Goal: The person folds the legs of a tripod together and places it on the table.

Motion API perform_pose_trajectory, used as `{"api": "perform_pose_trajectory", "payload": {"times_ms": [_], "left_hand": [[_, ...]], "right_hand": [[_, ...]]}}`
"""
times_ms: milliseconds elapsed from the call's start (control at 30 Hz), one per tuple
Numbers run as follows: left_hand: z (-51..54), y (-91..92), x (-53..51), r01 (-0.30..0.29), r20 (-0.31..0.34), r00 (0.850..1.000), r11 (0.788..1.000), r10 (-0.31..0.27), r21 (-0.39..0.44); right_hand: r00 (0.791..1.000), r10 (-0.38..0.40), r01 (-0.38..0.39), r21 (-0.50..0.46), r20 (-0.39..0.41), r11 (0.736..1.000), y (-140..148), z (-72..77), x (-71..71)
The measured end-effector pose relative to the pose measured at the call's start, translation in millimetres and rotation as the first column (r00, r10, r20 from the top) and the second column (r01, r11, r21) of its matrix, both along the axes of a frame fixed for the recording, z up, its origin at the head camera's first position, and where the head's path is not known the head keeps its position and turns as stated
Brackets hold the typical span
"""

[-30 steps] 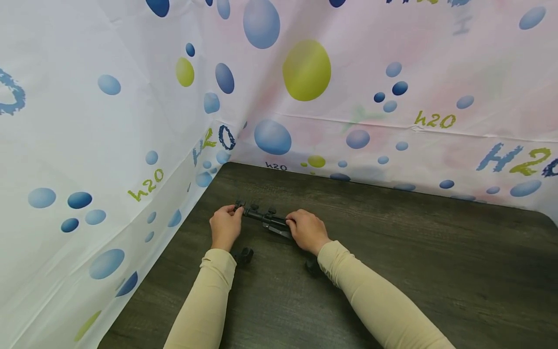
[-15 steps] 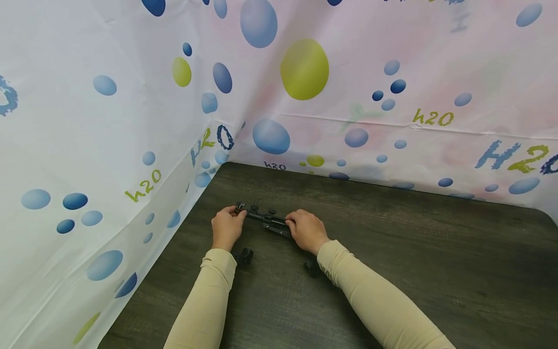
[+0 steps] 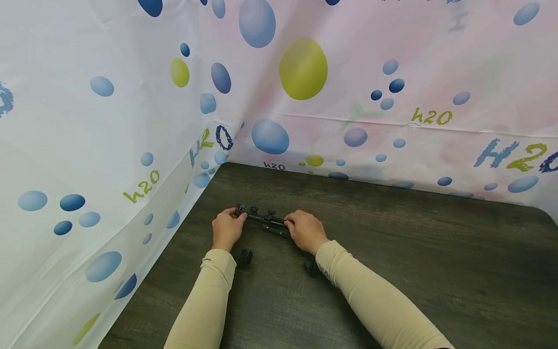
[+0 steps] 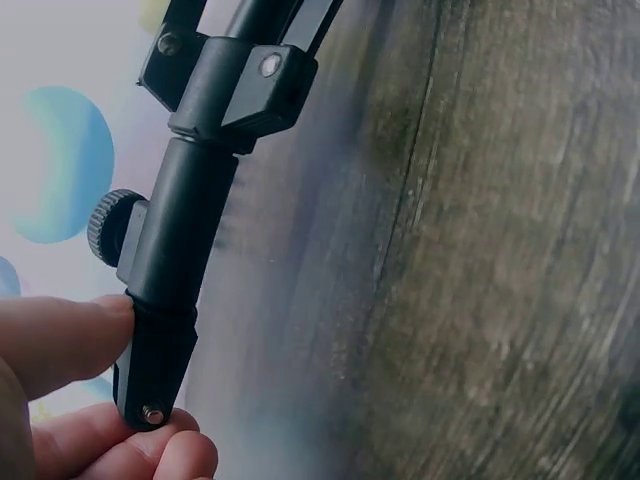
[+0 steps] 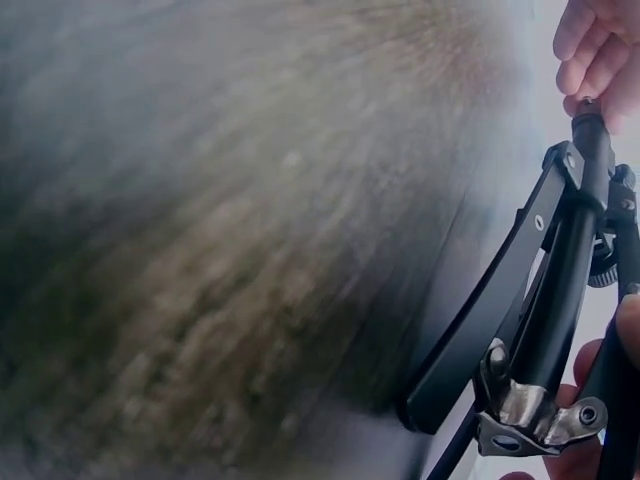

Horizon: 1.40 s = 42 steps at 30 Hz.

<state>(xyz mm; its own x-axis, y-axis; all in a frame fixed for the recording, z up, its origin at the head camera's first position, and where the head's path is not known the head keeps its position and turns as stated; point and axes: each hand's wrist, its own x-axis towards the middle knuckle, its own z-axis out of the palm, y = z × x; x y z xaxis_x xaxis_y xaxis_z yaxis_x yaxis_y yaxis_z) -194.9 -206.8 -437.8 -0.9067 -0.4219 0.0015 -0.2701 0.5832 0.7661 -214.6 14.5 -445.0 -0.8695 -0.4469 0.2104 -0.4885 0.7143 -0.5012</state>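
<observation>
A slim black folding tripod (image 3: 260, 218) with small thumb knobs is held lengthwise between the two hands, near the table's far left. My left hand (image 3: 226, 230) pinches its narrow left end. In the left wrist view, the thumb (image 4: 75, 345) lies along the tapered end piece, with fingertips (image 4: 150, 450) beneath a small rivet. My right hand (image 3: 307, 231) grips the folded-leg end. The right wrist view shows the tripod's hinged black leg brace (image 5: 490, 300) and a silver metal bracket (image 5: 530, 415) beside the right fingers. Part of the leg end is hidden by that hand.
A dark wood-grain table (image 3: 414, 271) spreads beneath both hands. White sheeting (image 3: 370, 48) printed with blue and green bubbles hangs along its left and back edges. Black wrist cameras (image 3: 245, 257) sit under both cuffs.
The left end of the tripod has shifted and turned slightly in my left fingers. My right hand keeps its grip almost unmoved, and the head view has drifted a little.
</observation>
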Motion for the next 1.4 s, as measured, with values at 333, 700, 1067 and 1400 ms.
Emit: {"api": "perform_pose_trajectory", "payload": {"times_ms": [333,700,1067,1400], "left_hand": [[-6.4,-3.8,-2.2,0.002,0.042,0.999,1.000,-0.003,0.026],[-9.6,-3.6,-4.0,-0.001,0.034,0.999,1.000,0.001,0.000],[-15.6,-4.0,-5.4,-0.010,0.044,0.999,1.000,0.009,0.011],[-15.6,-2.7,-6.1,-0.016,0.049,0.999,1.000,0.016,0.013]], "right_hand": [[1.000,0.009,-0.009,0.004,0.020,1.000,-1.1,1.2,0.6],[1.000,0.010,-0.010,0.000,0.017,1.000,-2.4,-1.7,-1.3],[1.000,0.007,-0.007,0.000,0.021,1.000,-3.1,-4.3,-1.0],[1.000,-0.003,0.003,0.004,0.023,1.000,-3.7,-4.7,-0.3]]}}
